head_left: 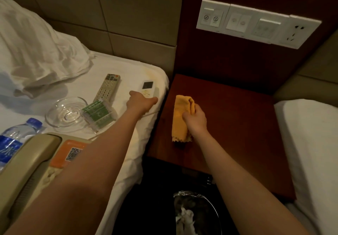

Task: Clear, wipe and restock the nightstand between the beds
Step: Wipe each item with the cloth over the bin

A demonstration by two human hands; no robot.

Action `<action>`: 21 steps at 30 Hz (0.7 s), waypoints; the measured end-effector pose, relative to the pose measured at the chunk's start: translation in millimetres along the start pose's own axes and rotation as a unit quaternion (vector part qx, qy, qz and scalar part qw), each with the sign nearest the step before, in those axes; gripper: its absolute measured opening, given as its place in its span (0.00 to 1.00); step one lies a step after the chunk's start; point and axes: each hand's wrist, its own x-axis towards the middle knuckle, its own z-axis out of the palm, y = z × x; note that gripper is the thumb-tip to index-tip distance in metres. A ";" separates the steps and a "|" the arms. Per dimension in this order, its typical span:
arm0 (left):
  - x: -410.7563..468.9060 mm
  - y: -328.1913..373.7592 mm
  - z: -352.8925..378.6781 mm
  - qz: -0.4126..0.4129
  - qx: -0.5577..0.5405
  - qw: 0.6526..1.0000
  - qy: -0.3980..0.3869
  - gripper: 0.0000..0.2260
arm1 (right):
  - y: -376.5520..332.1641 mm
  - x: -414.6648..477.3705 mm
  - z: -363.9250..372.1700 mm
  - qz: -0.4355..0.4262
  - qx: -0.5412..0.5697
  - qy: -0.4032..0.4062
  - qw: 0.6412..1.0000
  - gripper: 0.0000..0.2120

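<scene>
The dark red nightstand [237,128] stands between two beds, its top bare except for a folded yellow cloth [180,117]. My right hand [195,120] grips that cloth and holds it on the left part of the top. On the left bed my left hand [140,102] holds the lower end of a white air-conditioner remote [147,86]. Beside it lie a grey TV remote [108,87], a clear glass ashtray [64,113], a clear box with green contents [99,113], a water bottle [16,139] and a beige telephone [27,165].
A white switch and socket panel [256,24] is on the wall above the nightstand. A lined waste bin [195,214] with crumpled paper stands on the floor in front. A rumpled pillow [36,55] lies on the left bed; the right bed [311,143] borders the nightstand.
</scene>
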 end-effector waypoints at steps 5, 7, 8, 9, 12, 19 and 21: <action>-46.1 4.3 15.1 0.019 -0.125 0.988 -0.084 0.32 | -7.7 -28.0 -22.2 -0.003 0.096 0.040 0.995 0.16; -66.6 4.1 23.6 0.040 -0.146 0.980 -0.129 0.27 | -8.2 -42.7 -30.6 -0.023 0.113 0.046 0.992 0.16; -78.2 4.7 28.3 0.049 -0.149 0.975 -0.160 0.25 | -7.5 -51.0 -33.8 -0.036 0.117 0.042 0.992 0.14; -90.8 5.2 32.3 0.055 -0.146 0.969 -0.189 0.23 | -5.6 -60.5 -36.4 -0.044 0.118 0.036 0.991 0.13; -127.6 4.5 43.9 0.067 -0.136 0.948 -0.279 0.25 | 12.7 -87.1 -46.2 -0.056 0.135 0.054 0.988 0.16; -203.6 -17.3 69.5 0.063 -0.113 0.923 -0.362 0.19 | 49.2 -125.9 -87.4 -0.094 0.082 0.137 0.983 0.17; -220.0 -25.0 78.0 0.047 -0.138 0.914 -0.379 0.19 | 56.1 -137.2 -97.9 -0.075 0.106 0.160 0.979 0.16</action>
